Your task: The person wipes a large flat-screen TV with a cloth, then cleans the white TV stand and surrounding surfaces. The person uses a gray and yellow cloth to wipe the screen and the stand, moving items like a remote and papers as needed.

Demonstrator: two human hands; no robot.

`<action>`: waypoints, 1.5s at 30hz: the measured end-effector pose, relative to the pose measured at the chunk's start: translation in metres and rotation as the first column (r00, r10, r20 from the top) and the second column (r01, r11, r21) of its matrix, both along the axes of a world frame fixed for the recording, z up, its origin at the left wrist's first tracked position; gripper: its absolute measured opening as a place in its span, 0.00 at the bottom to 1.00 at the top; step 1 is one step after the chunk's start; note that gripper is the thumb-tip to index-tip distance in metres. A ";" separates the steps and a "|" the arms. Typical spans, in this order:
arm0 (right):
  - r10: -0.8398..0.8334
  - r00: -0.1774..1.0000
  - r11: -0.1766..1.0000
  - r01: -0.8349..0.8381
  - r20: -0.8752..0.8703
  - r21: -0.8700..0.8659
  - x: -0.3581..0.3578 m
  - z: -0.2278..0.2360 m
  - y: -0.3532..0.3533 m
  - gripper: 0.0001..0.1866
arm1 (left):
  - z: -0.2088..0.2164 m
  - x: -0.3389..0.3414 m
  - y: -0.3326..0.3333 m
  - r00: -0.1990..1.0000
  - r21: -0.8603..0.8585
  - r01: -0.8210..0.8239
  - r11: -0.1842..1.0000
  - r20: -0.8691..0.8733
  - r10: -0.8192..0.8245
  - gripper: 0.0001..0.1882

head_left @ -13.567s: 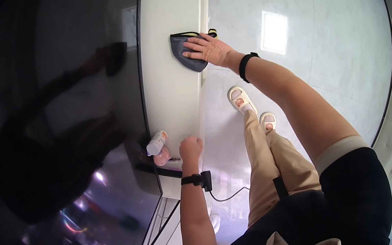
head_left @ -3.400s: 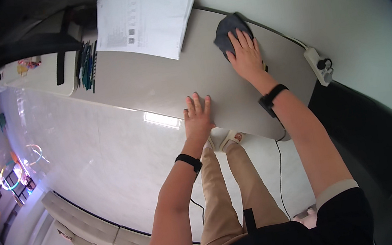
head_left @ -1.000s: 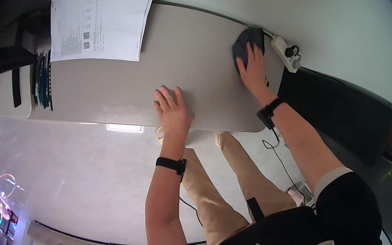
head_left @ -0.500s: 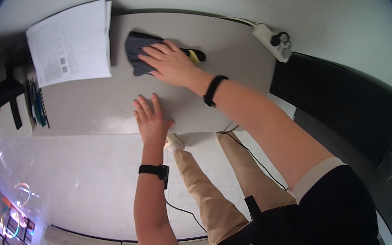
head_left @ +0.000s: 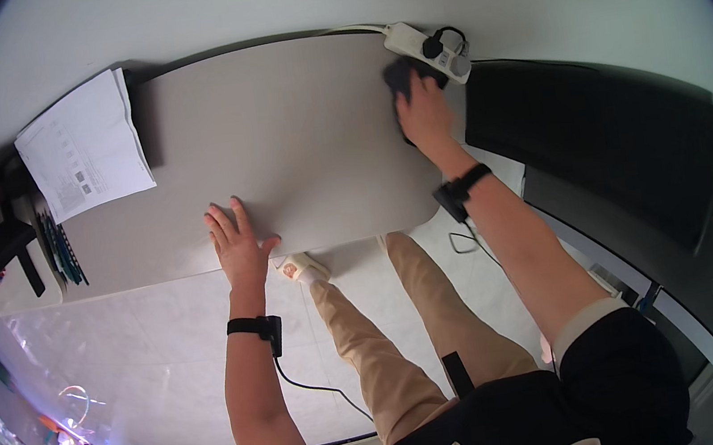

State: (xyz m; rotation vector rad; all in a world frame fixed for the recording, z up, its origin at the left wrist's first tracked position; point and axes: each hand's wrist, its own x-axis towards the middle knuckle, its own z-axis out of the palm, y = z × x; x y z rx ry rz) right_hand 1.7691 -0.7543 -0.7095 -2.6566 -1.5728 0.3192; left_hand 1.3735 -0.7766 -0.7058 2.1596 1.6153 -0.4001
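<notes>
My right hand [head_left: 428, 117] is closed on a dark grey cloth [head_left: 400, 79] and presses it against the right end of the grey desk [head_left: 273, 134]. Part of the cloth lies hidden under the palm, and its upper edge sits right beside a white power strip [head_left: 410, 39]. Near the desk's front edge my left hand [head_left: 241, 248] rests flat with its fingers spread, holding nothing. Both wrists carry black bands with small dark boxes.
At the desk's left lies a stack of printed white sheets [head_left: 86, 150], with several dark pens or pencils [head_left: 61, 250] below it. A large black panel [head_left: 587, 129] stands beyond the right end. Thin cables hang from the wrist boxes. A wall borders the back.
My right hand has carried the cloth from the back middle of the desk to its right end, by the power strip. The left hand stays on the front edge. The view has shifted.
</notes>
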 end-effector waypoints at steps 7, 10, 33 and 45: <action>0.349 0.924 0.936 -0.352 -0.157 0.008 -0.012 0.005 0.019 0.29 | 0.002 0.000 0.002 1.000 0.012 0.015 1.000 0.024 -0.015 0.64; -0.053 0.997 0.987 0.043 -0.060 -0.158 0.019 0.023 -0.010 0.28 | 0.003 0.001 0.002 1.000 0.013 0.010 1.000 0.021 -0.011 0.64; 0.481 0.873 0.875 -0.471 -0.079 0.113 -0.093 -0.021 0.090 0.29 | 0.000 -0.001 0.000 0.999 0.025 -0.008 1.000 0.051 0.007 0.63; 0.674 0.735 0.733 -0.678 -0.069 -0.065 -0.026 0.009 0.033 0.35 | 0.005 0.001 -0.001 0.995 -0.002 -0.075 0.997 0.064 0.075 0.63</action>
